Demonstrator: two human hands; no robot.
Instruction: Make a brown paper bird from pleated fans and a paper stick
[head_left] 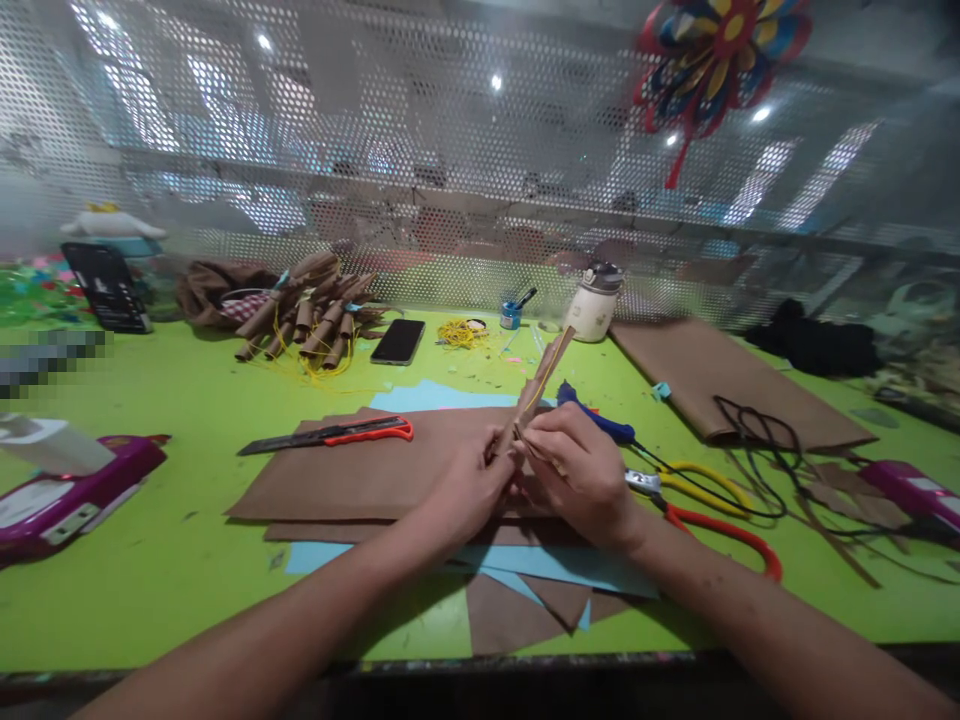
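Note:
My left hand (471,482) and my right hand (577,468) meet over the middle of the green table (172,540), both pinched round the lower end of a narrow roll of brown paper (541,378) that points up and away. A thin yellow wire runs along the roll. Under my hands lie flat brown paper sheets (352,480) stacked on light blue sheets (555,565).
A ruler with a red handle (330,435) lies on the brown sheets. Scissors (705,505) and a blue-handled tool (596,412) are to the right, with black cable (757,430) and brown paper (735,385). A pile of finished rolls (311,320), phone (398,341), white jar (594,303) stand behind.

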